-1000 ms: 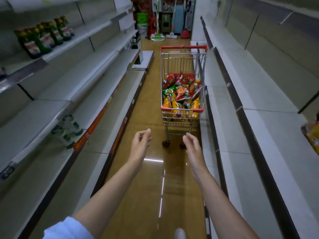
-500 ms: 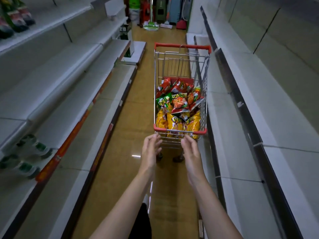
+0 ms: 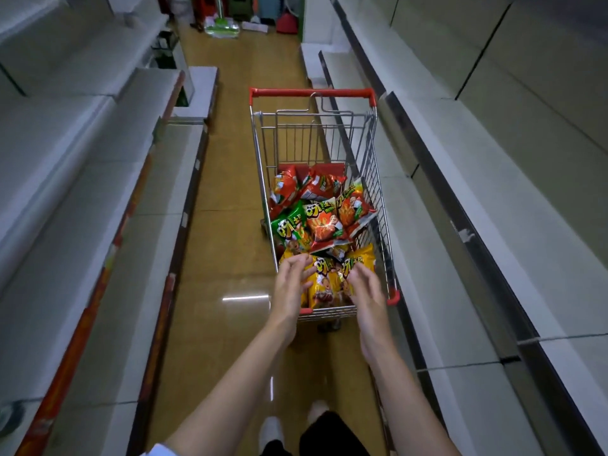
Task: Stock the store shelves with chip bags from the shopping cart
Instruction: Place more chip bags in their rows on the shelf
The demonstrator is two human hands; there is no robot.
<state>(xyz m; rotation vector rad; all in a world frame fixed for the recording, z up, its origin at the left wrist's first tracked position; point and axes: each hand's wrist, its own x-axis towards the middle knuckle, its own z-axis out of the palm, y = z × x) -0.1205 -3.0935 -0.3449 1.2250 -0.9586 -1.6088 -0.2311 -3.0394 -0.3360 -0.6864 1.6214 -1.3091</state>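
The grey metal store shelves (image 3: 82,179) are ranged along the left of the aisle, with more on the right. The left hand (image 3: 291,284) is held over the near left corner of the wire shopping cart with red trim (image 3: 312,93), fingers loosely spread, nothing gripped. Between the hands, the yellow chip bags (image 3: 324,281) are stacked at the cart's near end, directly ahead and below, long axes roughly along the aisle; contact cannot be confirmed. The right hand (image 3: 363,287) is likewise spread, empty and about equally near.
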